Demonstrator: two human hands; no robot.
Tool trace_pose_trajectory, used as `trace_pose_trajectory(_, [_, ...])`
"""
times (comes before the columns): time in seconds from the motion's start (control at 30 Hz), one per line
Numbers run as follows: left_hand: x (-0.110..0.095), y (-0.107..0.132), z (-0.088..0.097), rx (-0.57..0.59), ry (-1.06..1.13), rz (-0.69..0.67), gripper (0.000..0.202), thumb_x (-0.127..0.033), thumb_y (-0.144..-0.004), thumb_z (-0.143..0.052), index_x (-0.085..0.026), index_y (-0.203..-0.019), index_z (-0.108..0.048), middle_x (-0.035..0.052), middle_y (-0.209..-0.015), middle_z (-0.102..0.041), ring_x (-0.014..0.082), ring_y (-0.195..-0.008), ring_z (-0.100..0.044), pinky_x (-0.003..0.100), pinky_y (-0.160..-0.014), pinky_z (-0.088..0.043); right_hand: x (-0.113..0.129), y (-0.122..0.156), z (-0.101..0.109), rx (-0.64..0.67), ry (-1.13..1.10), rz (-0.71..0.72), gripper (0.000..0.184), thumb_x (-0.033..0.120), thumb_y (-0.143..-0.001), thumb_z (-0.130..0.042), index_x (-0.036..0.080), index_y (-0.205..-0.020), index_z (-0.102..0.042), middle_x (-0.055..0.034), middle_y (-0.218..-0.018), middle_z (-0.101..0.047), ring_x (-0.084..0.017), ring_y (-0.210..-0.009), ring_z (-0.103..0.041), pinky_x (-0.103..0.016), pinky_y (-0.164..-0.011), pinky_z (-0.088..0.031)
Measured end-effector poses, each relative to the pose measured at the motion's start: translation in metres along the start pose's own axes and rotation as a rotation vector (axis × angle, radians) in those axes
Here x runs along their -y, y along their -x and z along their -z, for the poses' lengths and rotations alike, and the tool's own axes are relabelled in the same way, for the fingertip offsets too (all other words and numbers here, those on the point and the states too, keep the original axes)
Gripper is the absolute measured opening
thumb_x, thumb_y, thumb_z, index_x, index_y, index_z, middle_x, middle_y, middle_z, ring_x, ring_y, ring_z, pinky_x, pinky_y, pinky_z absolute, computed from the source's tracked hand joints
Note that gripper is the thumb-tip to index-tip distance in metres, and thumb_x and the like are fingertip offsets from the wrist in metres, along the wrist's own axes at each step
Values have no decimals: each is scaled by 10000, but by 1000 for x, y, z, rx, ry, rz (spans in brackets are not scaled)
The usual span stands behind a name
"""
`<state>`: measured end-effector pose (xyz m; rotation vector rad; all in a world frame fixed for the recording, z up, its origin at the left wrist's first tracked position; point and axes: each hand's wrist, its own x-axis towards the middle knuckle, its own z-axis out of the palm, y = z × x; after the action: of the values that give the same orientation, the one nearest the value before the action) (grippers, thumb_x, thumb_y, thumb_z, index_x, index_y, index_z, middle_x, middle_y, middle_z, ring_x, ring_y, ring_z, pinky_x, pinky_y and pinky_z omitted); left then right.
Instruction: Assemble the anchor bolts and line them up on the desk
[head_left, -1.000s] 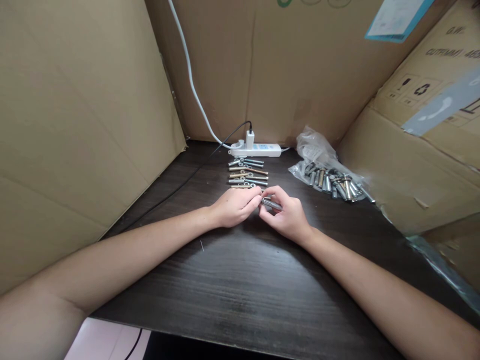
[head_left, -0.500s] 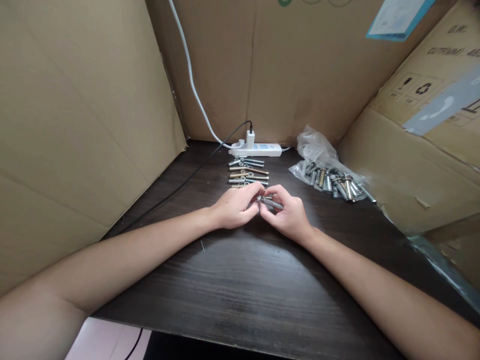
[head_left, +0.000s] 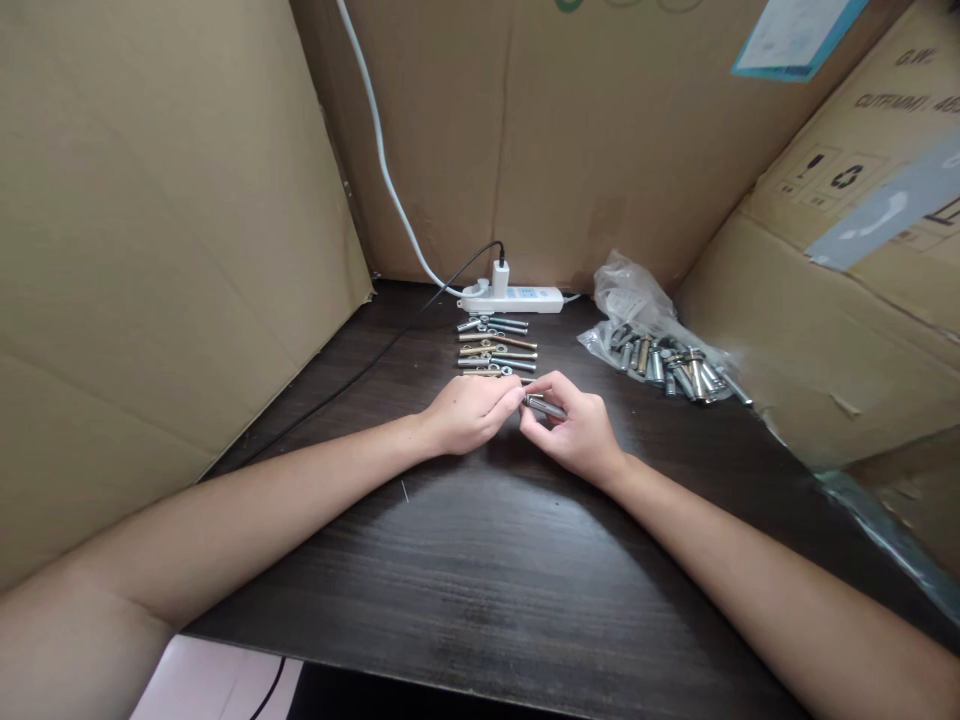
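My right hand (head_left: 574,425) is closed around a silver expansion bolt (head_left: 547,408), which lies nearly level between thumb and fingers. At the bolt's left end, my left hand (head_left: 476,412) pinches with thumb and forefinger; its fingers cover that end, so the nut there is hidden. Just beyond the hands lie rows of bolt parts (head_left: 498,350): silver and brass-coloured sleeves, rods, washers and nuts side by side. The nearest row is partly covered by my left hand.
A white power strip (head_left: 544,299) with a plug and black cable (head_left: 405,328) stands behind the rows. To the right, a clear plastic bag (head_left: 634,290) spills several assembled expansion bolts (head_left: 667,368). Cardboard walls (head_left: 600,150) enclose the dark table (head_left: 480,580) on three sides.
My left thumb and fingers have closed together over the bolt's left end, hiding the nut that showed before. My right hand has stayed in place with the bolt.
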<state>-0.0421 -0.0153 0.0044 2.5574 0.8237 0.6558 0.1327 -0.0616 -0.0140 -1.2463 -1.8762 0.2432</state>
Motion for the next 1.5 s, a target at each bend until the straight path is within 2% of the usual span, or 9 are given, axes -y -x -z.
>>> trace_pose_trajectory(0.1, [-3,2,2,-38,34,15,196,-303,-912,-332,-184,-970,-477,5,-818,-581,139,-690,-524,255,-655,-395,0,-1,1,-3,-12,-8,166,313,-754,-579,194,-867,-558,42,-577,-556,-80,-449,-469,-196,-475,-385])
trace_pose_trajectory(0.2, [-6,3,3,-15,50,2,182,-237,-838,-408,-184,-1005,-459,-4,-802,-570,134,-658,-505,251,-629,-396,1,-1,1,-2,-10,-12,181,325,-755,-581,197,-880,-559,40,-596,-562,-80,-462,-473,-194,-480,-384])
trace_pose_trajectory(0.4, [-3,1,3,-10,33,-44,156,-240,-886,-347,-174,-907,-487,15,-805,-572,140,-703,-519,254,-666,-402,3,-1,2,-6,0,-9,168,329,-758,-575,200,-862,-549,54,-561,-513,-75,-440,-437,-193,-471,-375])
trace_pose_trajectory(0.63, [3,0,0,29,-7,-36,381,-315,-957,-231,-172,-751,-519,8,-703,-569,129,-652,-523,243,-643,-379,2,-1,1,10,-14,30,154,292,-756,-557,197,-877,-553,35,-618,-575,-79,-472,-482,-191,-491,-403])
trace_pose_trajectory(0.77, [-2,1,2,-21,29,4,281,-331,-936,-274,-180,-928,-511,19,-825,-599,148,-726,-549,264,-683,-403,3,-2,2,15,-20,27,151,296,-751,-559,195,-863,-555,33,-623,-593,-78,-464,-484,-191,-490,-406])
trace_pose_trajectory(0.87, [-4,3,3,-38,73,-1,200,-289,-869,-373,-184,-1015,-460,10,-838,-585,144,-696,-529,266,-659,-411,4,-2,3,15,-28,20,163,306,-752,-564,193,-869,-558,31,-623,-597,-81,-466,-491,-194,-494,-408])
trace_pose_trajectory(1.07, [-4,3,3,-13,70,-19,199,-181,-786,-421,-184,-981,-462,-9,-784,-558,130,-653,-495,246,-613,-392,2,-1,3,14,-30,16,169,309,-754,-576,191,-874,-559,28,-637,-598,-81,-474,-491,-195,-500,-404])
trace_pose_trajectory(1.3, [-4,1,2,-13,29,-53,140,-215,-868,-365,-174,-899,-495,5,-803,-573,135,-707,-518,247,-655,-397,2,-1,3,6,-20,17,166,314,-756,-577,189,-862,-560,46,-588,-546,-72,-445,-440,-197,-492,-389])
trace_pose_trajectory(1.5, [5,0,-3,21,3,-31,311,-300,-937,-288,-171,-774,-520,-3,-694,-561,124,-641,-517,236,-636,-379,3,-2,3,23,-34,53,131,270,-753,-560,186,-854,-568,24,-650,-602,-87,-511,-524,-191,-509,-412])
